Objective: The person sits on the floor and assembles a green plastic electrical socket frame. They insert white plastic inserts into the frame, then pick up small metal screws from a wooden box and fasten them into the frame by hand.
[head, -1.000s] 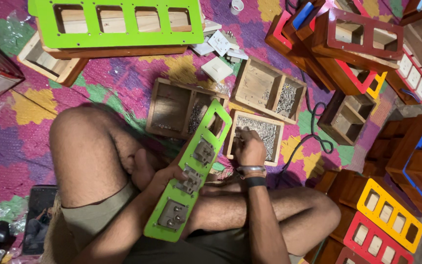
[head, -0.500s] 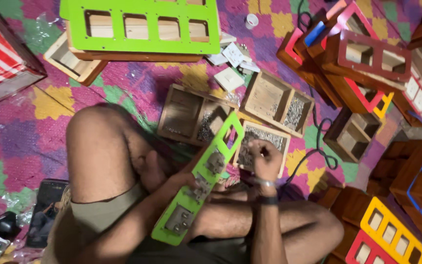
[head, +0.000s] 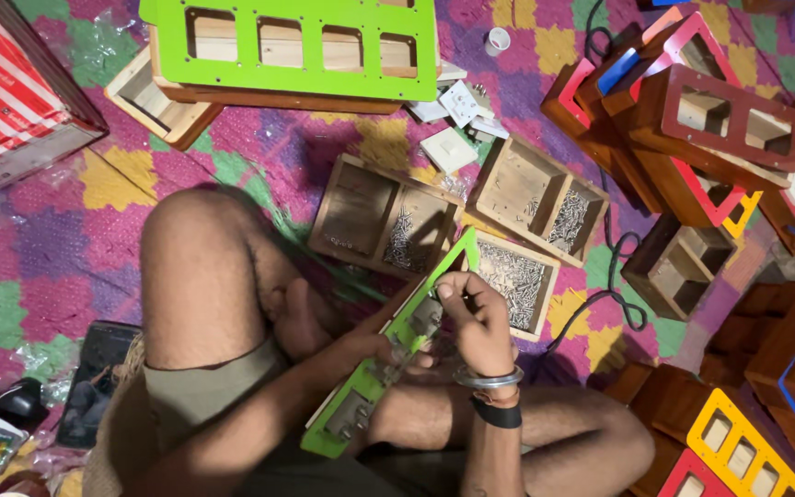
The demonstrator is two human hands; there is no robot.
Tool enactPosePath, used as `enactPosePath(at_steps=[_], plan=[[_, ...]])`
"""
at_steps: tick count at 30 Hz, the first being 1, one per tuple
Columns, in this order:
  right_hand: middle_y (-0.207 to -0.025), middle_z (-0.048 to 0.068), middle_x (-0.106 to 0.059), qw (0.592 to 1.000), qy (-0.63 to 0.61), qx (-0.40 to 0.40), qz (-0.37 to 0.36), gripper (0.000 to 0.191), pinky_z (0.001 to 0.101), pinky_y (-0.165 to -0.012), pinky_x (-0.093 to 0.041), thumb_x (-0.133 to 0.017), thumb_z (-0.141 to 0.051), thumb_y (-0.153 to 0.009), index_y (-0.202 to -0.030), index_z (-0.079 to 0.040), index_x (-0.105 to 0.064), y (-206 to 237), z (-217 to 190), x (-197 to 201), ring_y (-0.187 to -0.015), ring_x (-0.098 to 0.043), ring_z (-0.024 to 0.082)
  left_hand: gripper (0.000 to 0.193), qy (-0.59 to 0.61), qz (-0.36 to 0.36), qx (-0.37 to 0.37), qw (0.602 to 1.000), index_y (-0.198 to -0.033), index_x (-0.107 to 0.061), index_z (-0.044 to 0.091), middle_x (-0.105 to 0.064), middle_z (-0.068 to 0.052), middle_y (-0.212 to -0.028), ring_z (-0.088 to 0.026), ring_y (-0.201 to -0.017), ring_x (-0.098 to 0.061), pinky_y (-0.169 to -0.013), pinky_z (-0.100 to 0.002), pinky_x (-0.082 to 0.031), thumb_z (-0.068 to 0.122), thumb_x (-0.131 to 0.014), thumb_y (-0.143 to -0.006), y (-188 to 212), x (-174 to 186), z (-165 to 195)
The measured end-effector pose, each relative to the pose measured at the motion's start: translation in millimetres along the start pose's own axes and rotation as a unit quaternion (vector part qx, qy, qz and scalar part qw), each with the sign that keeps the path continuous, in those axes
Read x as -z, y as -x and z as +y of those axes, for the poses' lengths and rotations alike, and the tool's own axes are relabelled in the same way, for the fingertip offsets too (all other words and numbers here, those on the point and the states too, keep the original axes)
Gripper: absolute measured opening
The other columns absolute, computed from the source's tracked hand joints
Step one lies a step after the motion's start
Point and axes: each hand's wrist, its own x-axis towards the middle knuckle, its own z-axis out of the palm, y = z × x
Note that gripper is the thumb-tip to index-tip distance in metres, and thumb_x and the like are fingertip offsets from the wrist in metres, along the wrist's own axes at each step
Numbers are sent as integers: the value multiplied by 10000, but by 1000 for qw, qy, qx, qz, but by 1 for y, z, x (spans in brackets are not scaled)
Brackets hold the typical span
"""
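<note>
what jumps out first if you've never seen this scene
The bright green plate across the seated person's lap, steadied by the left hand while the right hand pinches something small at its upper end. Just beyond lie wooden trays of screws, and a bigger green-faced wooden box sits at the top on the colourful mat.

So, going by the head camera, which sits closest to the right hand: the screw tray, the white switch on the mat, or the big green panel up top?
From the right hand:
1. Screw tray, just above it.
2. White switch, farther up the mat.
3. Big green panel, at the top edge.
</note>
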Motion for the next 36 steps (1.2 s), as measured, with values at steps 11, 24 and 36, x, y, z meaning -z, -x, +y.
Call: enactPosePath(at_steps=[11, 24, 36], plan=[[-815, -36, -651, 1000, 9, 7, 9, 120, 217, -695, -447, -661, -102, -992, -969, 5, -708, 1, 7, 0, -754, -534, 48, 1107, -27, -6, 7, 1000, -1681, -103, 238, -510, -97, -1368, -234, -1167, -599, -1017, -386, -527, 23, -564, -697, -2, 14, -7], [-796, -50, -620, 997, -25, 1, 78, 112, 188, -588, -387, -684, -123, -993, -1012, -13, -687, 10, 6, -18, -673, -485, 30, 1103, -45, -4, 16, 999, -1678, -71, 245, -476, -106, -1460, -240, -1197, -590, -1038, -386, -519, 29, -559, -712, 2, 8, 1], [-835, 22, -732, 962, 165, 82, 200, 105, 218, -604, -481, -717, -121, -931, -958, -21, -700, 24, 0, -39, -676, -624, 45, 1101, -115, -17, -14, 993, -1668, -64, 202, -341, -124, -1638, -256, -1393, -489, -994, -357, -516, 29, -511, -676, 2, 8, 2]])
